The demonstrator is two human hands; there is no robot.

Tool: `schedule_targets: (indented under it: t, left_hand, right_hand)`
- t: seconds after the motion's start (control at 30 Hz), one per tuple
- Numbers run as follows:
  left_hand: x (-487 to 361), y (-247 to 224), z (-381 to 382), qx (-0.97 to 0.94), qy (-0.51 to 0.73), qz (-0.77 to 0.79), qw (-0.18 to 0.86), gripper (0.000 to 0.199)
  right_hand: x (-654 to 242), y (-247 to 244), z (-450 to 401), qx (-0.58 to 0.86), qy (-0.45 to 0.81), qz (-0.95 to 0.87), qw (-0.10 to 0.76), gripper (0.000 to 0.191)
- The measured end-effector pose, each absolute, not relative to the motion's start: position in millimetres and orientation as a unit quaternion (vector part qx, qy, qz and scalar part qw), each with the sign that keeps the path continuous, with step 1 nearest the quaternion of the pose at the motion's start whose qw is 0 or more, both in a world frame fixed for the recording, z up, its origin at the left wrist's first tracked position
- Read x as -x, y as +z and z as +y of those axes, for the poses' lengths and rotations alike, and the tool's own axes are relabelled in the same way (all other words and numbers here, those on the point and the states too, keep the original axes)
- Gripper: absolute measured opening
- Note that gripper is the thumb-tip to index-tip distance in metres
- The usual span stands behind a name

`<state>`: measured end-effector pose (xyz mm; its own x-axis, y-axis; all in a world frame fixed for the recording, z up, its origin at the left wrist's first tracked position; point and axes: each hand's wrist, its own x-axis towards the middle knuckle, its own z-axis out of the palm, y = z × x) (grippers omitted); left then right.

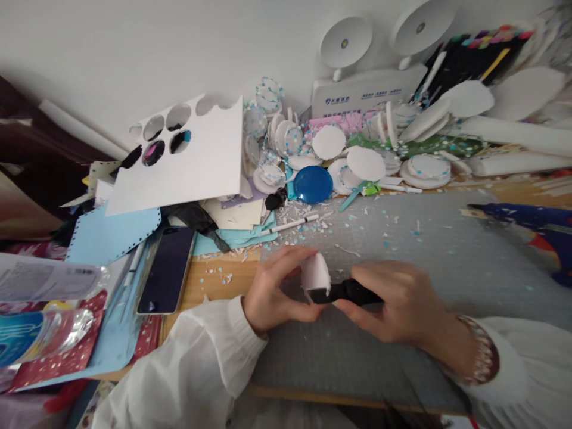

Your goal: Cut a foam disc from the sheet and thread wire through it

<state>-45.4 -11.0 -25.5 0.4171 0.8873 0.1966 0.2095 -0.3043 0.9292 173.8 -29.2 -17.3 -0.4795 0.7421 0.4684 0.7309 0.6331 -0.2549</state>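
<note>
My left hand (pixel 274 292) is closed on a small white foam piece (pixel 316 274), gripping it between thumb and fingers above the cutting mat (pixel 339 357). In my right hand (pixel 397 298) is a black utility knife (pixel 351 292), pointing left. Its front end meets the lower edge of the foam piece, close to my left thumb. A thin strip hangs at the foam's edge. My right hand is slightly blurred. White and blue shavings are scattered over the mat beyond both hands.
Behind the mat are stacked white foam discs (pixel 328 141), a blue round lid (pixel 313 185) and a white board with holes (pixel 201 161). A phone (pixel 166 271) and a plastic bottle (pixel 44 333) lie left. A blue glue gun (pixel 531 217) lies right.
</note>
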Motion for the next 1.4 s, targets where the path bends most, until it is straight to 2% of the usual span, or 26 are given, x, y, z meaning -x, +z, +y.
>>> schedule_targets:
  t: [0.17,0.33,0.47,0.53,0.7,0.77,0.83,0.9,0.97,1.07,1.13,1.23,1.4]
  left_hand:
    - [46.8,-23.1,-10.2,-0.701,0.382,0.390,0.460,0.065]
    - [49.9,-25.2,-10.3,-0.653,0.395,0.371,0.530,0.068]
    - [49.9,-29.7,-9.7,-0.612,0.397,0.322,0.603,0.069]
    - [49.6,-29.5,-7.8,-0.639,0.388,0.325,0.579,0.068]
    - [48.5,-27.1,-1.8,-0.779,0.376,0.315,0.391,0.072]
    - [47.9,-27.9,-0.9,-0.796,0.372,0.295,0.376,0.074]
    - [47.8,-28.6,-1.3,-0.798,0.363,0.283,0.388,0.074]
    - [48.2,-27.9,-2.6,-0.776,0.357,0.288,0.433,0.072]
    - [49.1,-25.6,-4.2,-0.702,0.357,0.284,0.547,0.070]
    - [49.9,-20.3,-5.0,-0.465,0.357,0.239,0.774,0.064]
    - [49.8,-16.2,-3.5,-0.304,0.346,0.204,0.864,0.061]
    - [49.2,-10.7,0.5,-0.163,0.326,0.182,0.913,0.055]
    - [48.3,-8.1,3.8,-0.113,0.289,0.198,0.930,0.048]
  right_hand:
    - [-179.4,-21.0,-24.8,0.440,0.009,-0.855,0.275,0.043]
    - [-193.7,-27.9,-14.7,0.500,-0.048,-0.820,0.276,0.046]
    - [-193.6,-27.4,-15.2,0.493,-0.058,-0.812,0.307,0.041]
    - [-190.4,-25.1,-18.4,0.476,-0.041,-0.815,0.329,0.035]
    - [-180.6,-20.1,-27.0,0.395,0.000,-0.854,0.338,0.023]
    - [-178.9,-20.3,-28.1,0.367,0.004,-0.868,0.335,0.011]
    - [-180.4,-21.9,-26.8,0.362,0.001,-0.868,0.340,0.008]
    - [-184.7,-24.7,-23.2,0.401,-0.020,-0.845,0.352,0.012]
    - [-189.8,-28.0,-18.6,0.486,-0.055,-0.797,0.353,0.017]
    - [-194.8,-32.6,-13.3,0.596,-0.102,-0.727,0.325,0.038]
    - [-195.7,-34.7,-12.1,0.611,-0.110,-0.717,0.317,0.033]
    - [-195.8,-36.0,-12.2,0.597,-0.132,-0.725,0.318,0.009]
    - [-193.7,-33.6,-12.4,0.567,-0.159,-0.741,0.322,0.026]
